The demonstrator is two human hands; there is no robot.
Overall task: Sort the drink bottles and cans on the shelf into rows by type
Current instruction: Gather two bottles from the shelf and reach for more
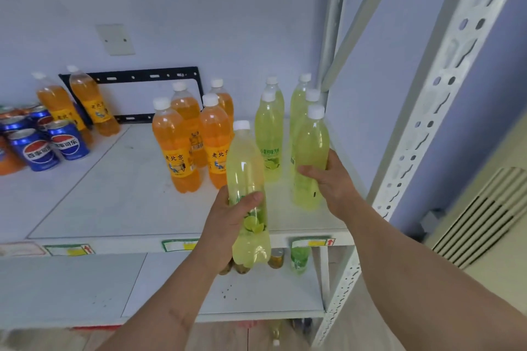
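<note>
Both-handed, a person holds two lime soda bottles at the shelf point(159, 216).
Left hand point(228, 219) grips one lime bottle point(249, 188) in front of the shelf edge; right hand point(330, 177) wraps the front-right lime bottle point(309, 157) standing on the shelf, beside orange soda bottles point(178, 148).

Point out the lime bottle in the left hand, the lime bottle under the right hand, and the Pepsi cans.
Left-hand lime bottle point(246, 168), head view, upper body.
Right-hand lime bottle point(310, 145), head view, shoulder.
Pepsi cans point(67, 142), head view, front label.
</note>
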